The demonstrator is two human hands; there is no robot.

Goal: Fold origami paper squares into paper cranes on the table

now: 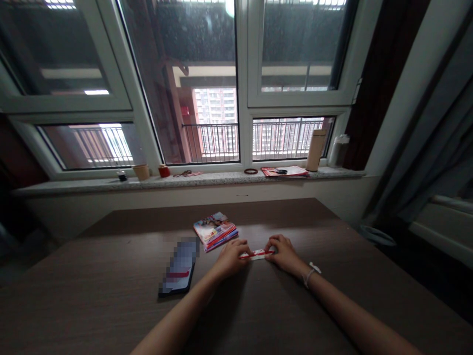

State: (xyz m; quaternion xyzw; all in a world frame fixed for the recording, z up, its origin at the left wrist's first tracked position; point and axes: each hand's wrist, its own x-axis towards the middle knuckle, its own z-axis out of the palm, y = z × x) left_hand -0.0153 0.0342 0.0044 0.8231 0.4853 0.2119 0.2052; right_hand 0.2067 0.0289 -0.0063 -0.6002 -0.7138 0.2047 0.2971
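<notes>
Between my two hands lies a narrow strip of folded paper [257,255], white with a red edge, low over the tabletop. My left hand [233,257] pinches its left end between thumb and fingers. At the right end, my right hand [284,254] grips it the same way, fingers curled. A bracelet circles my right wrist. Just beyond my left hand sits a small stack of colourful printed sheets or booklets [216,230]. Left of that hand rests a phone [179,268], its screen blurred out.
The brown table [111,256] ends below a window sill [207,180]. On the sill stand a tan flask [316,150], a clear bottle [339,152], papers with scissors [284,171], a paper cup [141,172], a red jar [163,171] and a dark ring [251,171].
</notes>
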